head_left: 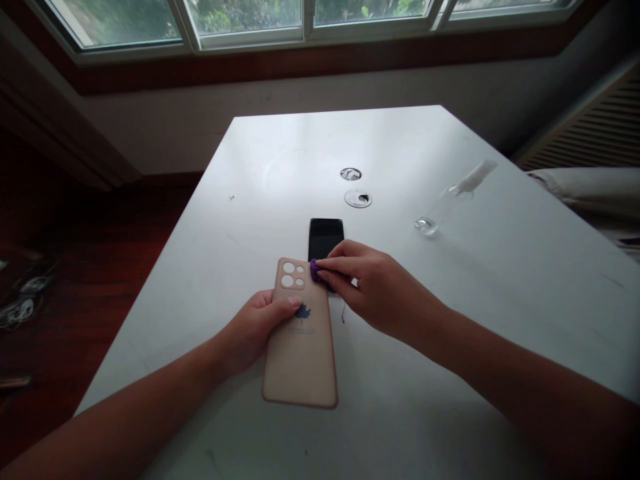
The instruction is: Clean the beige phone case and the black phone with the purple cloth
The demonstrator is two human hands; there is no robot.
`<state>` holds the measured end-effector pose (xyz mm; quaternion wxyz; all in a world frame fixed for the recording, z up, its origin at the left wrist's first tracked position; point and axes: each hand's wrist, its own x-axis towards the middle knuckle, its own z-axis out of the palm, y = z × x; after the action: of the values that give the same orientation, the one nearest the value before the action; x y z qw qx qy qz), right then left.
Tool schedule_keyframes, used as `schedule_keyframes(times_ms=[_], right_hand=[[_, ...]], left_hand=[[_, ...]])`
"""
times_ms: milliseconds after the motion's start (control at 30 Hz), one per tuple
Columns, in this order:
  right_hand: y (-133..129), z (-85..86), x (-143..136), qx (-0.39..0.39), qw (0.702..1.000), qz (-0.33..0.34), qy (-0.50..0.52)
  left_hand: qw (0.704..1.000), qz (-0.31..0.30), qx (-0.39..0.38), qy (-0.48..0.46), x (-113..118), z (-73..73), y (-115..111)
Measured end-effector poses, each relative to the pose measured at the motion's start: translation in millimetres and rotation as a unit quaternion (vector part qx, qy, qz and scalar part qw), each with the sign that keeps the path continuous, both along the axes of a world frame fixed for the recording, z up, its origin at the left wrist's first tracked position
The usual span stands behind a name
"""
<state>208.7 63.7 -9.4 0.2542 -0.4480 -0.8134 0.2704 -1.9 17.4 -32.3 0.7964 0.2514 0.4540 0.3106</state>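
Note:
My left hand (257, 327) grips a beige phone case (300, 367) by its left edge, with the thumb lying over a dark leaf print. Four-holed camera cutouts show at the case's upper left corner. Pinched in the fingertips of my right hand (367, 280) is a small purple cloth (315, 269), which touches the case's upper right edge. Just behind the case, a black phone (326, 237) lies flat on the white table (225, 267); the case and my right hand cover its lower part.
A clear glass or plastic spray bottle (445, 203) with a whitish top lies on the right of the table. Two round cable-hole pieces (358, 199) sit beyond the phone. Windows (245, 17) line the far wall, and cables (23, 303) lie at the left.

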Motion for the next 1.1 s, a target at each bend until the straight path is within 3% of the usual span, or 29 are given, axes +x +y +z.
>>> schedule_keyframes(times_ms=[133, 433, 800, 933, 1100], right_hand=[[-2, 4.5, -1, -0.035, 0.999, 0.027, 0.005], [-22, 27.7, 1, -0.092, 0.989, 0.118, 0.006], [-33, 56.7, -3, -0.185, 0.962, 0.196, -0.042], [-32, 59.4, -2, -0.201, 0.956, 0.21, -0.033], [-28, 50.5, -2, -0.197, 0.963, 0.186, -0.017]], left_hand=[[1.0, 0.01, -0.001, 0.014, 2, 0.8, 0], [0.995, 0.097, -0.005, 0.016, 9, 1.5, -1], [0.993, 0.108, -0.014, 0.042, 0, 3.1, 8], [0.993, 0.105, -0.013, 0.047, 0, 2.3, 9], [0.995, 0.092, 0.0, 0.029, 0, 3.4, 7]])
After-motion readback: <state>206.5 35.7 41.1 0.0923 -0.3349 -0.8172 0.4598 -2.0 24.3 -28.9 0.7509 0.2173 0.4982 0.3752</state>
